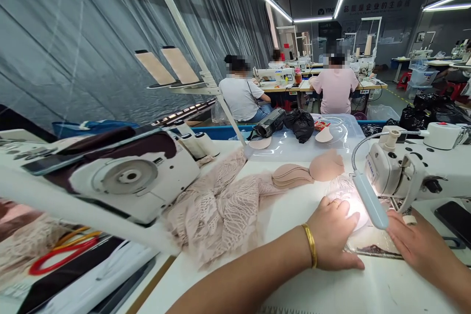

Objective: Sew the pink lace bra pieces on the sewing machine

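Note:
My left hand (333,233), with a gold bangle at the wrist, lies on a pale lace-covered cup piece (348,196) under the lamp of the sewing machine (415,167); its fingers curl down onto the fabric. My right hand (412,243) rests flat on the same work just right of the lamp arm (370,201), fingers stretched toward the needle area. A stack of beige foam cups (305,171) lies just beyond the hands. A heap of pink lace (217,206) spreads to the left.
Another sewing machine (121,176) with thread cones (169,66) stands at the left, red-handled scissors (61,255) below it. A clear plastic bin (331,137) holds cups and black bags. Two people (243,93) sit at machines farther back. A dark phone (454,221) lies at the right.

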Available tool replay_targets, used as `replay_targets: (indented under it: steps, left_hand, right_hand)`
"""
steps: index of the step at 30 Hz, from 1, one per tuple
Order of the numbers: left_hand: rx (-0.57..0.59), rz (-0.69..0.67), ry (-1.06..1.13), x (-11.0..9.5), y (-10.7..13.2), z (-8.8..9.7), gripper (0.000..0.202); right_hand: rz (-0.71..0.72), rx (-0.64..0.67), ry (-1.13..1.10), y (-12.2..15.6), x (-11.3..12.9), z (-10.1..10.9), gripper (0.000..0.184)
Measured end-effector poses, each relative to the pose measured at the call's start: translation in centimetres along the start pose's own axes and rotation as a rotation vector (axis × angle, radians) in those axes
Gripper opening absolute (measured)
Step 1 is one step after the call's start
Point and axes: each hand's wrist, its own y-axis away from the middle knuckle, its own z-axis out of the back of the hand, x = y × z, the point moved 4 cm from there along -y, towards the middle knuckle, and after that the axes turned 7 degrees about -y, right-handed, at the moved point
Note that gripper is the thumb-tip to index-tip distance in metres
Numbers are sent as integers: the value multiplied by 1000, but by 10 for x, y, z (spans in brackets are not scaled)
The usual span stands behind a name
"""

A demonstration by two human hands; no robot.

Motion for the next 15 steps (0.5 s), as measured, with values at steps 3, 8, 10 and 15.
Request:
replay_targets:
  steps: [3, 8, 10, 15]
  left_hand:
    - [-7, -1, 6, 3, 0, 2, 43]
    - [0, -60, 50, 1, -4, 4, 42]
    - [47, -100, 82, 5, -1, 5, 57]
    - [113, -196, 123, 18, 6, 9, 62]
  right_hand:
    - [14, 32, -68, -1, 5, 2, 23]
    - [55, 157, -197, -11, 21, -5, 22]
    - [8, 150, -197, -10, 16, -3, 28]
    - [-90, 62, -273, 2, -15, 15, 29]
